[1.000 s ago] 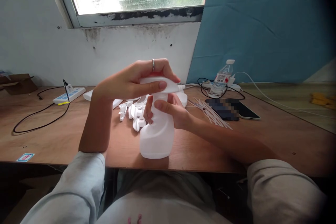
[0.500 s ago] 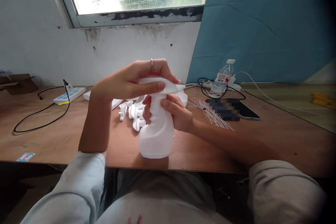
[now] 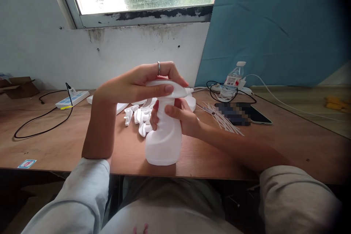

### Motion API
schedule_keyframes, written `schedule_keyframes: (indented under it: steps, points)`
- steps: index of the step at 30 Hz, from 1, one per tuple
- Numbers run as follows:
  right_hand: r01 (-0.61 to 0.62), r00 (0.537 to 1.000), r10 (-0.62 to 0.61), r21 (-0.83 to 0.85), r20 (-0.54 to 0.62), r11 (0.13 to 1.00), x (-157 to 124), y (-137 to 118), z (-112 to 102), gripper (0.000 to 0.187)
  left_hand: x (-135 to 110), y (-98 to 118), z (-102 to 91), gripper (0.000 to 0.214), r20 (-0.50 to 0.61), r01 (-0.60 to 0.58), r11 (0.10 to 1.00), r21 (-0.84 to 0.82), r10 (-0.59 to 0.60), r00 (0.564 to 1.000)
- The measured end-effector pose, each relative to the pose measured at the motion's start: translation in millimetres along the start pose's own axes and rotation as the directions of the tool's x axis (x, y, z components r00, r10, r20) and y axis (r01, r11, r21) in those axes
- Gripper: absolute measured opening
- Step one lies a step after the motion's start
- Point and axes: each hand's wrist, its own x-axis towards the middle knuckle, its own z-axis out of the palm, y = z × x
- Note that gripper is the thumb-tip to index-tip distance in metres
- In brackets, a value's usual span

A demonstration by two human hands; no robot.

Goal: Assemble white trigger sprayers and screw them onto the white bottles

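Note:
A white plastic spray bottle (image 3: 163, 142) stands upright near the front edge of the wooden table (image 3: 55, 142). My left hand (image 3: 137, 82), with a ring on one finger, is closed over the white trigger sprayer head (image 3: 178, 89) on top of the bottle. My right hand (image 3: 181, 115) is wrapped round the bottle's narrow neck just below the head. Behind the bottle lies a heap of loose white sprayer heads (image 3: 138, 115). A bundle of thin white dip tubes (image 3: 223, 119) lies to the right.
A white power strip (image 3: 71, 99) with a black cable (image 3: 41, 122) lies at the back left, near a cardboard box (image 3: 18, 86). A water bottle (image 3: 231, 82), cables and a phone (image 3: 253, 115) sit at the back right. A window is above the wall.
My right hand's fingers shifted slightly on the bottle's neck; the bottle and my left hand have stayed in place.

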Motion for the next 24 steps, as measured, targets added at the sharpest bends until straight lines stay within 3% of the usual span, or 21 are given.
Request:
schedule_keyframes:
  steps: [4,12,15,19,24]
  points:
    - [0.012,0.998,-0.015,0.049,0.054,0.999,-1.6,4.2,-4.6,0.039,-3.2,2.5,-1.3,0.023,0.006,0.016,1.0,-0.002,-0.016,1.0]
    - [0.088,0.996,-0.09,-0.099,-0.013,0.991,0.5,-3.4,4.2,0.028,1.8,1.2,1.7,0.028,-0.011,0.005,0.999,0.043,-0.004,1.0]
    - [0.046,0.997,-0.043,-0.052,0.061,0.998,0.9,-5.5,1.1,0.031,3.8,-2.2,2.7,0.029,-0.017,0.004,1.0,0.007,-0.004,1.0]
    - [-0.044,0.996,0.042,0.036,0.077,0.998,3.1,-4.4,-9.4,0.039,2.8,-6.6,-0.4,0.031,-0.023,-0.019,1.0,0.003,0.019,1.0]
    - [-0.177,0.968,0.151,0.117,0.198,0.977,7.5,0.1,-17.8,0.045,-1.1,-7.0,-5.7,0.031,0.01,-0.021,1.0,0.015,0.021,1.0]
